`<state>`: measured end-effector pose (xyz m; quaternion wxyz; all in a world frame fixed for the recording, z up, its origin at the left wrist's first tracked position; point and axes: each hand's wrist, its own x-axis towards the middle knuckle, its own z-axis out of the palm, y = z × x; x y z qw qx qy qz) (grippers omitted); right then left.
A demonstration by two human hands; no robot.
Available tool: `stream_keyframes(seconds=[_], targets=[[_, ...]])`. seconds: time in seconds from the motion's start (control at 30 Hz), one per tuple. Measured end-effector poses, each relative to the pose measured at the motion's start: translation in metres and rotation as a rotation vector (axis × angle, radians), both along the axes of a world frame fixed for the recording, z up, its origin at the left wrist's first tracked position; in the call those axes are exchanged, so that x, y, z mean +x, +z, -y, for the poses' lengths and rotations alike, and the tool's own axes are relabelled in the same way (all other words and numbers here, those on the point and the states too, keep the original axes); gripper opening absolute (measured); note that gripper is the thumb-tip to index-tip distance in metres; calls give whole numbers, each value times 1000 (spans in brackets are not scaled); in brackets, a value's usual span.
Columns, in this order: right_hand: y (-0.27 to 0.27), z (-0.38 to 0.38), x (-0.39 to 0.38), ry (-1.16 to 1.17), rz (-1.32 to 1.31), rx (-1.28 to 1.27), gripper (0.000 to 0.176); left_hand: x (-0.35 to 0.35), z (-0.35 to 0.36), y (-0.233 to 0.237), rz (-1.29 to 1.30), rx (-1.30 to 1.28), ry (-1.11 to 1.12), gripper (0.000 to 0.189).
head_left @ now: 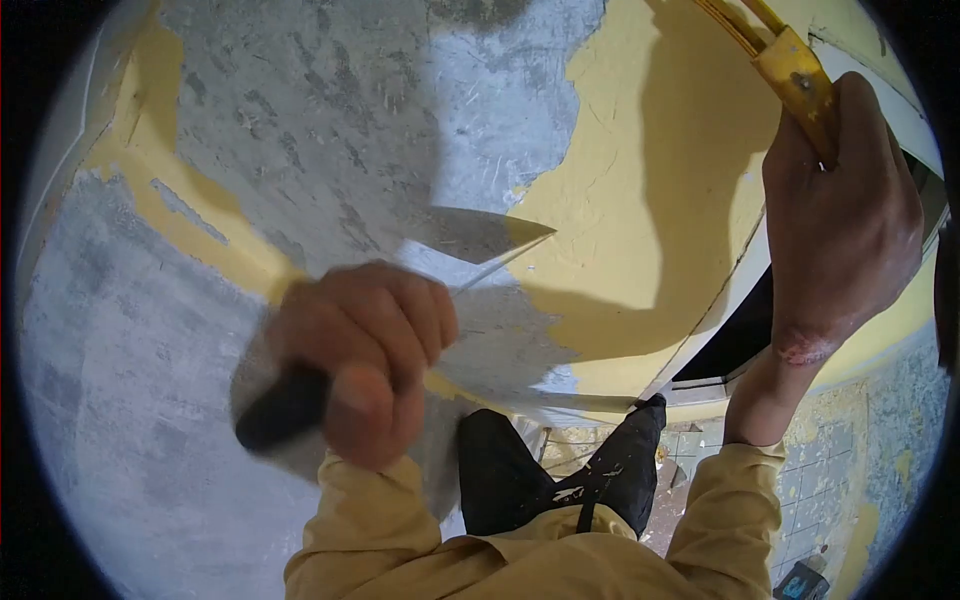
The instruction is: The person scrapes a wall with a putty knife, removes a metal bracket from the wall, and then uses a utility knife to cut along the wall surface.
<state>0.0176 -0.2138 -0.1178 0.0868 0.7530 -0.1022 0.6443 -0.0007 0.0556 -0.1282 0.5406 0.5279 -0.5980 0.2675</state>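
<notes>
My left hand [355,350] is closed round the black handle [285,410] of a tool, slightly blurred by motion. From that hand a thin metal blade [505,260] reaches right, its tip by the edge of the yellow paint [590,240] on the wall. Up at the right, my right hand [850,200] grips a yellow metal tool or frame [798,85] with bars running out of the top of view. Grey bare wall [310,120] shows between ragged yellow patches.
A dark opening [745,315] with a pale frame lies below right. Paint flakes litter the tiled floor [690,440] by my legs [600,480]. A small dark box-like object [800,582] sits at the lower right.
</notes>
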Motion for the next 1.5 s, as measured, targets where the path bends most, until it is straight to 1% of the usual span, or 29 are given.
stream_keyframes(seconds=[0.1,0.2,0.23,0.27,0.33,0.4,0.47,0.5,0.57,0.6,0.67,0.7,0.73,0.8,0.83,0.87,0.93,0.97,1.0,1.07,1.1,1.13,1.2,1.27,1.33,1.37,1.4,1.47,1.5], targets=[[1,-3,2,-59,23,42,13,-20,-30,-1,51,-261,-88,25],[-1,1,1,-100,12,-41,15,-38,-51,-8,67,-523,-193,31],[-2,2,1,-116,20,-43,15,-41,-47,-16,43,-660,184,31],[-4,1,1,-122,23,-44,16,-31,-37,-12,38,-658,196,31],[-4,0,2,-135,40,-54,18,-2,-20,1,-95,-409,269,30],[-1,5,3,-176,81,-52,19,-13,-11,1,325,-855,497,29],[-4,5,0,-54,36,-34,22,-31,-14,14,177,-668,-220,31],[-3,0,1,-197,63,-81,23,-20,-12,10,169,-664,-221,31],[-2,-2,0,-178,50,-95,22,8,6,1,-135,-417,118,33],[-1,-2,-1,-171,44,-107,22,-1,-5,1,-133,-419,121,33],[-2,-3,2,-96,65,-23,21,-17,-25,5,75,-888,56,31],[-5,-5,1,-1,52,65,19,-23,-28,7,75,-655,-281,29],[-5,-4,0,-5,53,69,19,-14,-16,4,75,-651,-285,29],[-2,-7,-1,-22,48,17,17,4,11,-6,-95,-411,89,30],[-3,-10,-2,-11,46,14,17,2,0,-2,-100,-459,124,30],[-2,-11,-2,1,28,37,17,-2,-6,4,-88,-465,115,30],[-2,-10,-3,1,0,64,16,-20,-19,12,132,-867,-138,26],[-1,-11,-3,-5,3,84,16,-20,-25,13,128,-740,-263,27],[0,-13,-3,-5,5,103,16,-11,-23,2,128,-738,-262,27],[-1,-7,1,55,75,11,15,10,3,-6,-154,-489,17,31],[-1,-5,1,103,145,-81,15,9,1,-2,-126,-459,23,32],[0,-6,1,95,160,-86,15,6,-1,1,-113,-462,12,32],[-2,-12,-2,51,-1,86,14,-9,-8,1,14,-679,-261,28],[0,-13,-2,40,16,81,14,-3,-4,-1,25,-679,-222,28],[-1,-15,-2,52,28,67,14,11,0,-5,-176,-465,2,32],[-3,-12,-2,52,25,49,14,9,-7,-5,-85,-486,93,32],[-2,-10,-1,46,32,29,14,4,-10,-3,-75,-489,85,32],[-2,-8,-1,46,26,31,14,-11,-12,-1,18,-723,-252,29],[-2,-8,-2,49,22,33,15,-6,-10,-2,14,-720,-253,29]])
